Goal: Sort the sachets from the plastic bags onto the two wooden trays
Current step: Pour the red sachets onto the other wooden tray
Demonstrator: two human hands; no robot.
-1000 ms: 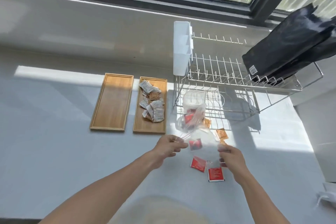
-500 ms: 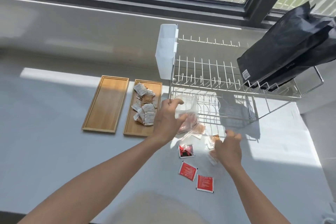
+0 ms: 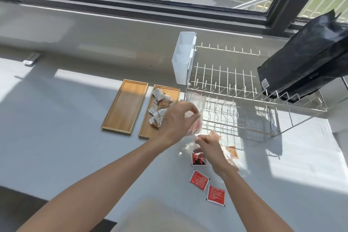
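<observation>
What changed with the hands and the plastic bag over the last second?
The left hand lifted the clear plastic bag off the counter toward the dish rack, and the right hand moved in to pinch its lower end. Three red sachets now lie loose. Both wooden trays look unchanged.

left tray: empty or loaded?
Empty. The left tray shows only bare wood; the pale sachets all lie on the right tray beside it.

Trays (image 3: 125, 111) left of rack (image 3: 244, 100); sachets (image 3: 199, 180) before it
</observation>
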